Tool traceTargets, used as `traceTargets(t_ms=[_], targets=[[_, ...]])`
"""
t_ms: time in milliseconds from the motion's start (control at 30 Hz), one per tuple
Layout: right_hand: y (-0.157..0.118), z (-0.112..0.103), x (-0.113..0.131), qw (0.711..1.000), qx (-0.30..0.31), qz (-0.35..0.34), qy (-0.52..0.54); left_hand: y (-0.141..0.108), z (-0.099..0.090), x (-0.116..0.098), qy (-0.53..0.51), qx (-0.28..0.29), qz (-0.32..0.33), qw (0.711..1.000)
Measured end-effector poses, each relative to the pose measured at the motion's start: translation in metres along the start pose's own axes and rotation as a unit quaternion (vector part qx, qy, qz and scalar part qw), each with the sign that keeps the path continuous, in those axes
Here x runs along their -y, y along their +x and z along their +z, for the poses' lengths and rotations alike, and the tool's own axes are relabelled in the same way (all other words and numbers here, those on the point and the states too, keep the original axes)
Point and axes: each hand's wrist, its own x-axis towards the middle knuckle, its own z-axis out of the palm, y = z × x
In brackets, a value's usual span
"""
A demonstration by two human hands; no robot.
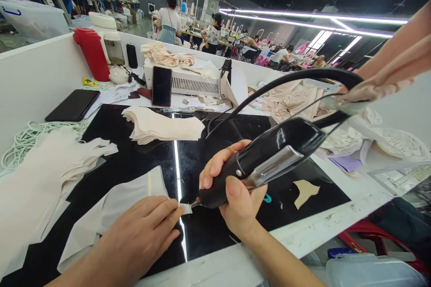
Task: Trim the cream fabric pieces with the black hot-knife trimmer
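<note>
My right hand is wrapped around the front of a black handheld tool with a metal lever and a thick black cable. Its narrow metal tip points left and meets, or nearly meets, the end of a small white strip. My left hand presses that strip with its fingertips close together. Under and beside this hand lies a pale fabric piece on the black work surface. Behind it rests a stack of cream cut pieces. More white pieces are piled at the left.
A phone leans against a vented white box. A red bottle and black thread spool stand behind. Mint cord lies left; lace pieces lie right. A pinkish length reaches the cable from above. People work beyond.
</note>
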Motion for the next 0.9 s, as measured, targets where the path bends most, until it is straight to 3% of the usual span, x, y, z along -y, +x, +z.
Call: traceTargets(t_ms=[500, 900], targets=[[-0.006, 0.000, 0.002, 1.000, 0.005, 0.002, 0.015, 0.000, 0.003, 0.004, -0.029, -0.006, -0.012, 0.999], [-0.004, -0.005, 0.007, 1.000, -0.010, 0.017, -0.013, -0.002, 0.001, 0.024, -0.150, 0.034, -0.044, 0.987]])
